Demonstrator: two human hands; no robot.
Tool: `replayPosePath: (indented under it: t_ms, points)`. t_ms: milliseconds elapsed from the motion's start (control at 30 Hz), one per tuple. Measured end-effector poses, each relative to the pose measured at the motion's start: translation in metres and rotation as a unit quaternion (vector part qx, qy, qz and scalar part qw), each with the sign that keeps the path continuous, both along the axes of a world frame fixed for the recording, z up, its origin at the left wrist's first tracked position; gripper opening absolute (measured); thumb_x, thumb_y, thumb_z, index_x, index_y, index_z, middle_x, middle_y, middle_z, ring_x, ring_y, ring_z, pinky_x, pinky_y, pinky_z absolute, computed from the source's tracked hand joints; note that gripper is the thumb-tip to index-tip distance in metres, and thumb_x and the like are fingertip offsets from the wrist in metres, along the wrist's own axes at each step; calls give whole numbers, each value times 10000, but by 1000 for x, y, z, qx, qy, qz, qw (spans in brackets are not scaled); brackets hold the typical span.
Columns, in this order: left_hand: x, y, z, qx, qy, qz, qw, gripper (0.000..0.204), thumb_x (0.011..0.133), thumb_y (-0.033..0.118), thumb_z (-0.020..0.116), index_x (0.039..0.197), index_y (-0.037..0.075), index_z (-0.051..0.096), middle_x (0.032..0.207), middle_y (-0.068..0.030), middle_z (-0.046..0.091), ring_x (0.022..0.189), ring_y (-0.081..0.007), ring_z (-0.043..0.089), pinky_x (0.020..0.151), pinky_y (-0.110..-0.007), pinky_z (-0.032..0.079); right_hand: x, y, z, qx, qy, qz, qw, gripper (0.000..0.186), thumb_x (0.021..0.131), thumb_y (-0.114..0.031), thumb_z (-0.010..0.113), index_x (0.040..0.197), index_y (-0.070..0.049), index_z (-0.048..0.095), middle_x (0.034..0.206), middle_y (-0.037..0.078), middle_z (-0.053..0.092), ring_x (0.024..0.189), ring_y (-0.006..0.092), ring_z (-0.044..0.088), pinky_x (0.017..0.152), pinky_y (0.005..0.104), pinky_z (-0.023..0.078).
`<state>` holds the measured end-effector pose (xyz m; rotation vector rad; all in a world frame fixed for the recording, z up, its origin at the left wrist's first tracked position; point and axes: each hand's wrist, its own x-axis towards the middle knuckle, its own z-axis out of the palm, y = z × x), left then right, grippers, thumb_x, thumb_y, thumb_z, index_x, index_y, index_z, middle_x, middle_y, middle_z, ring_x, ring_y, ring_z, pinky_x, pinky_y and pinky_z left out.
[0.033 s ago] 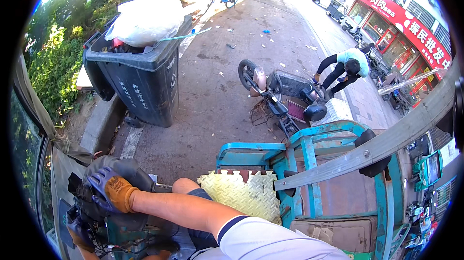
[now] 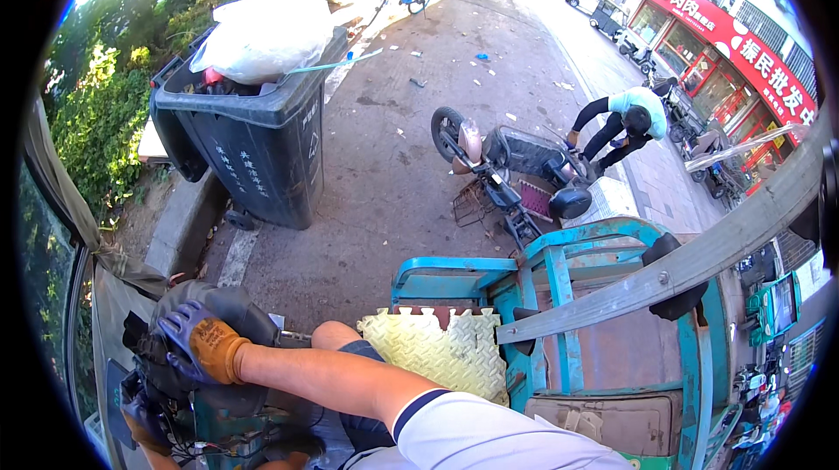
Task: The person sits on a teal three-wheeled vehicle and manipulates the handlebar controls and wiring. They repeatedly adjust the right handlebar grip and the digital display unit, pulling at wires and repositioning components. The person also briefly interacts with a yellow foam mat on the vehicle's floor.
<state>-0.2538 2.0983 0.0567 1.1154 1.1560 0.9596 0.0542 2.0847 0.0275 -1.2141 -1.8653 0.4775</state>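
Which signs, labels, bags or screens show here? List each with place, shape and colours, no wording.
Shop sign: upper right, above a storefront; long red band with white characters.
Bin markings: white characters down the front of the dark grey wheeled bin, left of centre.
Rubbish bag: bulging white plastic sack heaped on top of that bin.
Green box: far right edge, small, with a pale panel; too small to tell if it is a screen.

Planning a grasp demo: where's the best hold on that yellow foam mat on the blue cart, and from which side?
Take the yellow foam mat at its toothed far edge, coming from above. It lies flat on the blue cart seat, so only an edge can be pinched; the near side seems tucked under the person's leg. The left hand in an orange glove rests on the padded handlebar cover.
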Motion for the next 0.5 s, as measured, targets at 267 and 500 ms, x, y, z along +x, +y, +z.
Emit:
replayPosePath:
  t_ms: [267,500]
  points:
    - [2,-1,-1,-4,-7,-2,1000,405,921,30,581,1309,-67,642,1214,-156,730,1079,-242,713,963,-366,583,7,-4,16,-36,-18,19,999,639,940,-417,657,1430,-11,607,1356,240,633,1279,424,586,1197,515,388]
    - [5,-3,0,11,-3,-1,1000,420,906,46,591,1307,-66,648,1214,-155,731,1088,-245,711,980,-377,577,9,-6,21,-63,-27,25,997,664,947,-423,649,1464,-10,589,1378,244,626,1302,426,580,1216,517,374]
